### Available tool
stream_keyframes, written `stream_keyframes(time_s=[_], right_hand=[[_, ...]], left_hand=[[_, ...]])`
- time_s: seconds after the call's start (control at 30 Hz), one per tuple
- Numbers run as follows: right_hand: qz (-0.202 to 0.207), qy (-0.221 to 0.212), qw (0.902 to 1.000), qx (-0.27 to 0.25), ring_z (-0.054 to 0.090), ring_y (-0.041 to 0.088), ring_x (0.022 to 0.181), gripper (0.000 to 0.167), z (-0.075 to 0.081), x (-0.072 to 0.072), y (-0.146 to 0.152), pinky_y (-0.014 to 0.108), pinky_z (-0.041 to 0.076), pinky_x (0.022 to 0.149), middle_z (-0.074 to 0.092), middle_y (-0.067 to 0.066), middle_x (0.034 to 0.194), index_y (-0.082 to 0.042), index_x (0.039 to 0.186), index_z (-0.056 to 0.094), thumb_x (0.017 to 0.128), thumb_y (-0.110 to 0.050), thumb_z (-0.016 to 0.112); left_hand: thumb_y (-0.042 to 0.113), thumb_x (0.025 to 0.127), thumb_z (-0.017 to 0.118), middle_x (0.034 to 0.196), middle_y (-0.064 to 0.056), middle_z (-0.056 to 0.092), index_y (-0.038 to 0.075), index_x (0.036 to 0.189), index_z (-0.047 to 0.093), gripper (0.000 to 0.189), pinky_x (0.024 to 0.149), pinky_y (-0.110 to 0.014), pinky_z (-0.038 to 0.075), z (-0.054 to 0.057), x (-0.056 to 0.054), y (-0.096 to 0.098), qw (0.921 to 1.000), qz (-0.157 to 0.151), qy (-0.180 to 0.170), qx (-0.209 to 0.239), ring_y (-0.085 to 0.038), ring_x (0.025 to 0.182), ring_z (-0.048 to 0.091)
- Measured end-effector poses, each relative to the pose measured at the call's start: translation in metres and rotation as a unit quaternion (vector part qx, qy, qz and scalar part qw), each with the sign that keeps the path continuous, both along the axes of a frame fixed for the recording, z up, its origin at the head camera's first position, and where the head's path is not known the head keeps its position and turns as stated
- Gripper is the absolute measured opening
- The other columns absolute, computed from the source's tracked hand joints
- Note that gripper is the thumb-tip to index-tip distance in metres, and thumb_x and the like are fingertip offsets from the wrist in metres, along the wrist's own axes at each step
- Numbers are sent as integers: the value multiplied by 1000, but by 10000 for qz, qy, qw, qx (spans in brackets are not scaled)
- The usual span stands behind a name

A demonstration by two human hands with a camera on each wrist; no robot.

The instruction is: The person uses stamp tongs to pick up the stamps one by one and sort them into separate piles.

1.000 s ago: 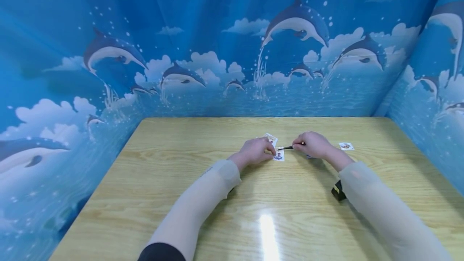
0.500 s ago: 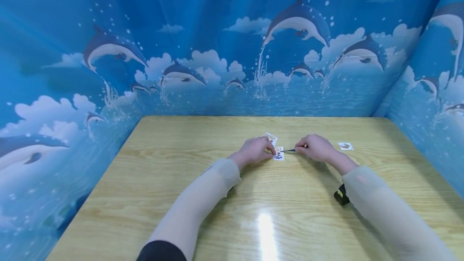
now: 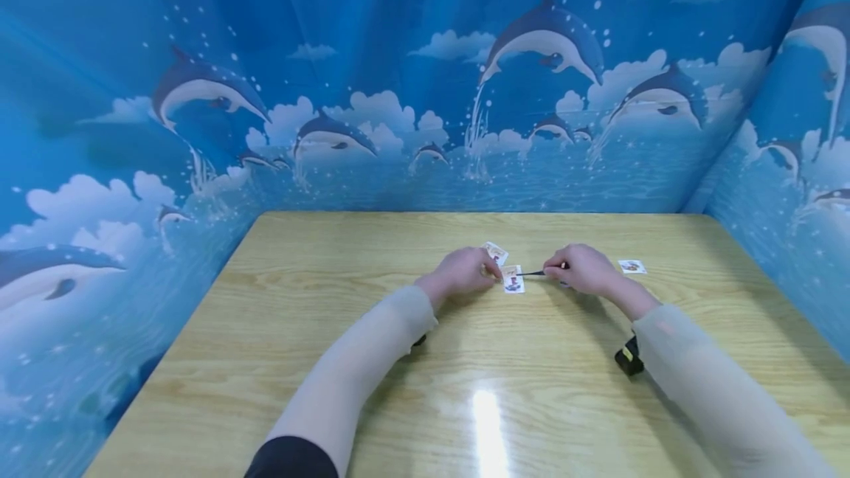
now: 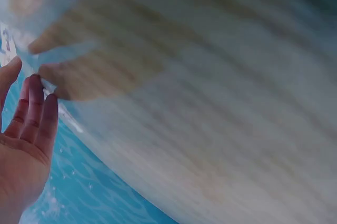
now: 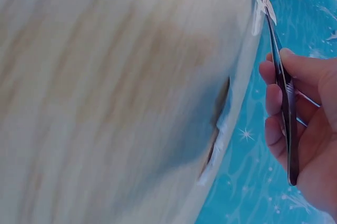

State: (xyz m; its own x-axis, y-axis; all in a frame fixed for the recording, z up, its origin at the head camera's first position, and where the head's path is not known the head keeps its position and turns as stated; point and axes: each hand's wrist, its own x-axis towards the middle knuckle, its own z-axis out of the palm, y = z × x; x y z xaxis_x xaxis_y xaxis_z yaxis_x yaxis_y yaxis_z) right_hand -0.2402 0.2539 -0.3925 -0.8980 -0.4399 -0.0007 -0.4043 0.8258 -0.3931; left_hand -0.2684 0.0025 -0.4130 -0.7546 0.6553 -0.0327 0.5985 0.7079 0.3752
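Observation:
Dark tweezers (image 5: 285, 97) lie in my right hand (image 3: 581, 269), pinched between thumb and fingers. Their tips meet a small white picture card (image 3: 513, 285), which looks tilted off the table in the right wrist view. My left hand (image 3: 461, 271) is just left of this card, its fingertips close to the card's edge; whether they touch it I cannot tell. The left wrist view shows the left fingers (image 4: 32, 110) fairly straight, with the thumb apart. Behind that hand lies another picture card (image 3: 494, 253), partly covered.
A further picture card (image 3: 632, 266) lies to the right of my right hand. Something mostly hidden sits under the right hand. The wooden table (image 3: 299, 360) ends at a blue dolphin-print curtain (image 3: 398, 94) at the back and sides.
My left hand has drawn slightly left, uncovering more of the card at the tweezers. That card has shifted a little right. The right hand has moved slightly right, still holding the tweezers.

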Motion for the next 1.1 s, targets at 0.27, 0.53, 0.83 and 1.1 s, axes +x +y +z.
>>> stream_keyframes(time_s=[0.27,0.53,0.83,1.1], right_hand=[[-68,198,9995,-219,66,27,87,20,15,16,21,45,52,73,70,17,101,2,104,73,94,-13,64],[-101,418,9979,-488,56,12,66,18,22,34,50,32,46,59,69,4,84,6,102,72,92,-7,65],[-414,484,9968,-493,51,13,62,22,25,44,90,29,41,52,66,3,80,6,106,70,96,-11,61],[-424,157,9985,-293,61,18,70,24,26,37,114,30,46,56,69,10,87,11,109,67,97,-8,59]], left_hand=[[17,91,69,103,4,67,18,111,73,20,86,-26,46,9,-15,2,9971,558,-358,384,-12,96,59],[29,92,69,90,6,62,20,116,72,26,73,-27,44,6,-24,1,9923,1196,-221,235,-10,81,54],[33,94,65,104,7,66,25,113,73,22,79,-27,47,-1,-28,2,9931,1145,-226,-92,-8,90,58],[31,94,65,106,6,67,25,110,75,20,81,-28,47,-2,-28,3,9925,1205,-172,-136,-9,94,59]])
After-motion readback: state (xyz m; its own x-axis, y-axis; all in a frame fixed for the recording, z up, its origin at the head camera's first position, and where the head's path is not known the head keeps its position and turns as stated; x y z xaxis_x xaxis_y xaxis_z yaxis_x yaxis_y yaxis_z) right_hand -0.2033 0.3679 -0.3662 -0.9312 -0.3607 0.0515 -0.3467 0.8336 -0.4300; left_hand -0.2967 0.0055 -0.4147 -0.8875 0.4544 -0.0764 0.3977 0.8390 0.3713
